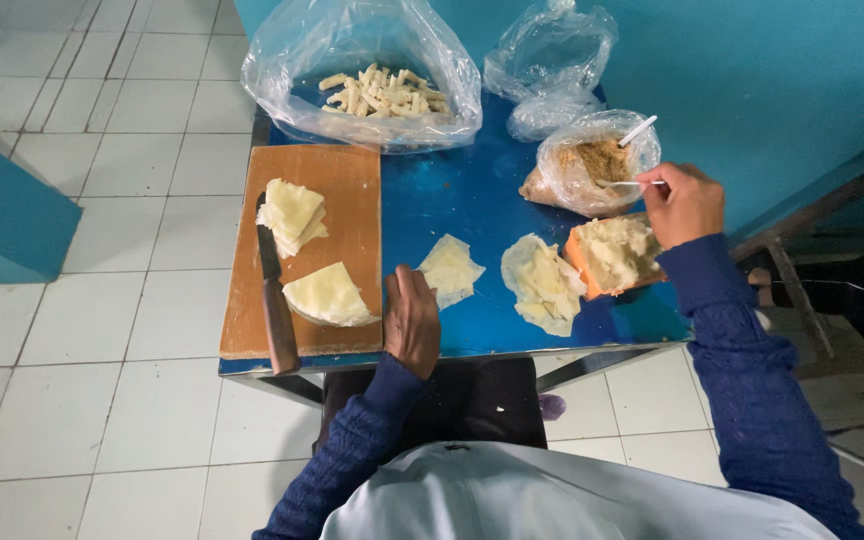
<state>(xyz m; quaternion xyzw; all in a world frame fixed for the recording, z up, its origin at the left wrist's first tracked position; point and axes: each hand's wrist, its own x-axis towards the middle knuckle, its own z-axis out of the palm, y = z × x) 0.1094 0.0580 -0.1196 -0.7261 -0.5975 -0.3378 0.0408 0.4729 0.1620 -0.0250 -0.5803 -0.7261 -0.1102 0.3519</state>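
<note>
Blue table: wooden cutting board, 3 plastic bags, pastry sheets, orange tray, left hand.

Dark blue knitted sleeves, pale top

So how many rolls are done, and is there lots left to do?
Done: a pile of finished rolls sits in the open plastic bag. In hand: the right hand holds a spoon in the filling bag; the left hand rests by one wrapper. Left: stacked wrappers on the cutting board.
</note>
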